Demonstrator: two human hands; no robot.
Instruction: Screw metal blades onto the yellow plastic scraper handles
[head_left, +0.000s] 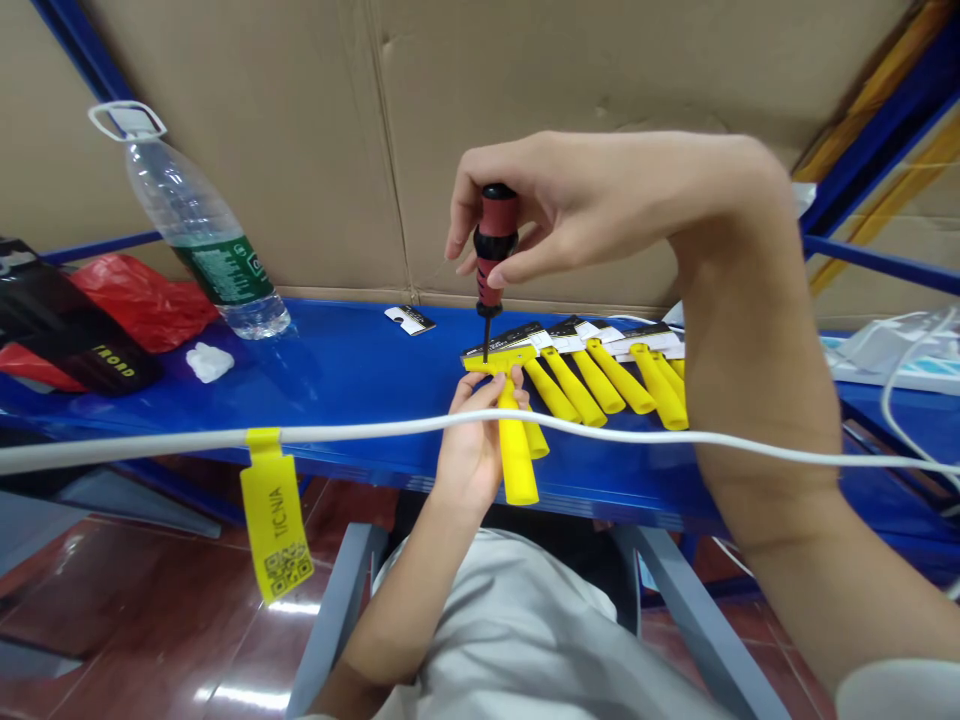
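My right hand is closed around the red and black handle of a screwdriver, held upright. The screwdriver's tip meets the head of a yellow scraper near its left end, where a screw may sit. Pinching that scraper just below its head is my left hand, its fingers partly behind the handle. A dark strip lies along the scraper's top edge. To the right, several more yellow scrapers lie in a row with black and white card sleeves over their heads.
A white cable with a yellow tag crosses in front of the blue table. On the left stand a water bottle, a red plastic bag and crumpled white paper. A loose card lies behind; a power strip is at right.
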